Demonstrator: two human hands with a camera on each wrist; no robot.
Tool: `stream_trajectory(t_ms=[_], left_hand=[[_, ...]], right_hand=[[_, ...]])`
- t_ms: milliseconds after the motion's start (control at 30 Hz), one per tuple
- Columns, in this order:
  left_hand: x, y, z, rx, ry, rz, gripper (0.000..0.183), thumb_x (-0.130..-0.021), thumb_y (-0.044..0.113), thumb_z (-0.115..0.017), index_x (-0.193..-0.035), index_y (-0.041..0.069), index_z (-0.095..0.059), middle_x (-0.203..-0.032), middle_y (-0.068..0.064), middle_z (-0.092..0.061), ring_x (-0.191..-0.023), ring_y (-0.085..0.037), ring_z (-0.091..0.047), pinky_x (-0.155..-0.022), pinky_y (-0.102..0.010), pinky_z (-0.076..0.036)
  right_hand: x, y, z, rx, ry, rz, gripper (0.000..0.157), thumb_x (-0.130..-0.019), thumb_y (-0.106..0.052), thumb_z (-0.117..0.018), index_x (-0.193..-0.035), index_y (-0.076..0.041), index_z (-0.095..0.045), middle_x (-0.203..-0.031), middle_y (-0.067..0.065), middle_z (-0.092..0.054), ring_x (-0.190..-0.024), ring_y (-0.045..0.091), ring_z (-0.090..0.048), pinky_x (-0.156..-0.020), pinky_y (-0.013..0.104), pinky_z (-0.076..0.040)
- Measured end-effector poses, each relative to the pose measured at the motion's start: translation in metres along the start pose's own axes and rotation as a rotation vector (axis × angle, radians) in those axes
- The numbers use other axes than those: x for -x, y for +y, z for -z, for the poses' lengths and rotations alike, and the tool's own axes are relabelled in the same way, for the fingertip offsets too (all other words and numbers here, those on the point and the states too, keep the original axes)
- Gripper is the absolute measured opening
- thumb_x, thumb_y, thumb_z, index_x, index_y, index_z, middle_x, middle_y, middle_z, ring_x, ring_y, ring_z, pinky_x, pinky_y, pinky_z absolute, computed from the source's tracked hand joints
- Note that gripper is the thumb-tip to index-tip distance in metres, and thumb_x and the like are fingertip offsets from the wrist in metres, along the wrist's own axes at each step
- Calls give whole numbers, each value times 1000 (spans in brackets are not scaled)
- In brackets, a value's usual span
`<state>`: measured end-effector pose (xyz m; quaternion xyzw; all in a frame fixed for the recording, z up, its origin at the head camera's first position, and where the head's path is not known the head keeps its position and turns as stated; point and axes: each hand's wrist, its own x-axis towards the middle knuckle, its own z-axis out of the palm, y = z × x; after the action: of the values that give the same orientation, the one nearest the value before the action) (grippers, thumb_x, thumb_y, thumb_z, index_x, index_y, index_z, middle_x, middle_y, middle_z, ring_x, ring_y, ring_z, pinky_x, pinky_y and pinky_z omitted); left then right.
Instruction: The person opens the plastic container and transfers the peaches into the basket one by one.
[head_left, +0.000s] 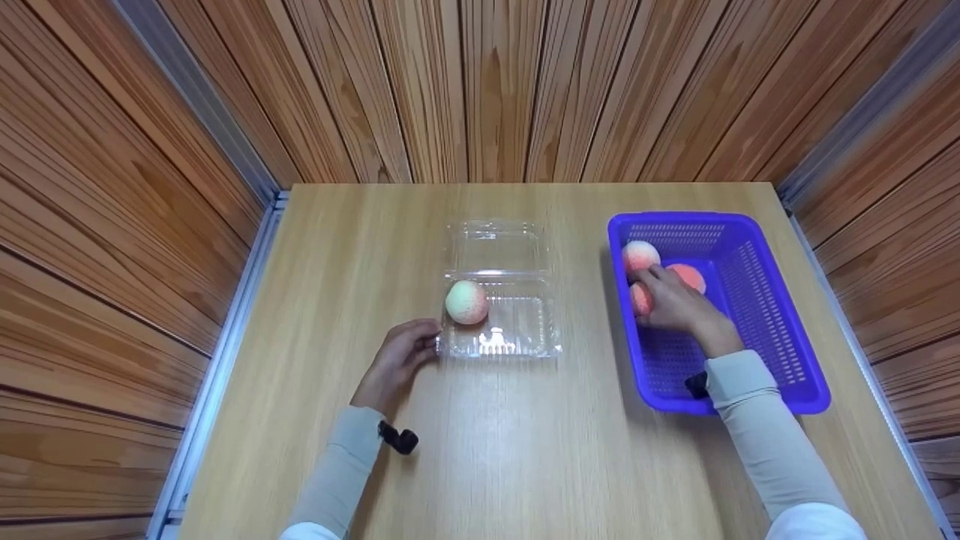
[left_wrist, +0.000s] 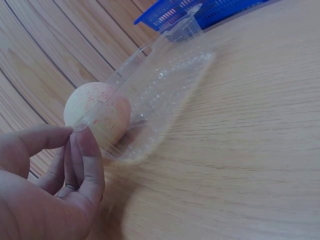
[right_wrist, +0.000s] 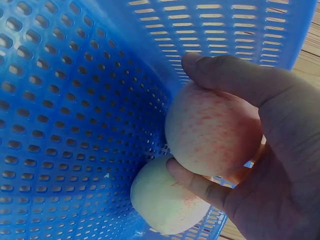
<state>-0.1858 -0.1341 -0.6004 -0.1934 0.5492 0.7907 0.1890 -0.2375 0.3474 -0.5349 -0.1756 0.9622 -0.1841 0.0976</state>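
A clear plastic clamshell box (head_left: 517,319) lies with its lid folded back on the table. One pale, pink-flushed peach (head_left: 466,303) sits in the left part of its base. At the near left corner, my left hand (head_left: 401,352) pinches the box rim between thumb and forefinger, as the left wrist view shows. My right hand (head_left: 679,304) reaches into the purple basket (head_left: 721,406), thumb and fingers curled round a peach (right_wrist: 212,132). Another peach (right_wrist: 167,200) lies against that hand's fingers. A redder peach (head_left: 687,277) is partly hidden behind the hand.
The basket looks blue in the wrist views and stands to the right of the box, with perforated walls and a raised rim. Wood-patterned panels (head_left: 502,90) enclose the table (head_left: 337,262) at the back and sides. Metal rails (head_left: 225,337) run along its sides.
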Motion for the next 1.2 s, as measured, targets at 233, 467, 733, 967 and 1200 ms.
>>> stream_trajectory(t_ms=[233, 467, 733, 967, 1200], left_hand=[[-1, 0, -1, -23, 3, -3, 12, -103, 6, -63, -108, -1, -72, -95, -7, -69, -87, -16, -66, -76, -27, -59], [-1, 0, -1, -18, 7, -5, 11, -103, 5, -63, -108, 0, -72, -95, -7, -70, -86, -16, -67, -76, -27, -60], [0, 0, -1, -16, -2, -13, 18, -103, 5, -64, -117, -6, -69, -95, -8, -71, -88, -17, -67, -77, -27, -60], [1, 0, 0, -25, 10, 1, 24, -103, 8, -66, -122, -6, -69, -101, -9, -72, -91, -18, -67, -79, -28, -60], [0, -1, -2, 4, 6, -28, 18, -102, 2, -64, -115, -9, -68, -88, -3, -70, -82, -14, -66, -70, -25, -58]], right_hand=[[0, 1, -1, 18, 21, 46, 56, -86, -15, -78, -136, 1, -58, -128, 28, -62, -121, 47, -59, -102, 65, -50], [1, -1, -2, 43, 10, 40, 54, -85, -14, -78, -134, -1, -59, -127, 28, -63, -119, 48, -59, -97, 66, -51], [-1, 1, -3, 50, 13, 50, 54, -84, -14, -79, -133, -1, -60, -126, 28, -63, -119, 48, -58, -97, 65, -51], [0, 1, -3, 52, 28, 66, 51, -83, -14, -80, -129, -1, -61, -120, 25, -64, -111, 45, -59, -92, 63, -52], [-1, 3, -5, 59, 105, 167, 41, -84, -11, -80, -120, 2, -65, -114, 26, -66, -108, 48, -63, -92, 63, -54]])
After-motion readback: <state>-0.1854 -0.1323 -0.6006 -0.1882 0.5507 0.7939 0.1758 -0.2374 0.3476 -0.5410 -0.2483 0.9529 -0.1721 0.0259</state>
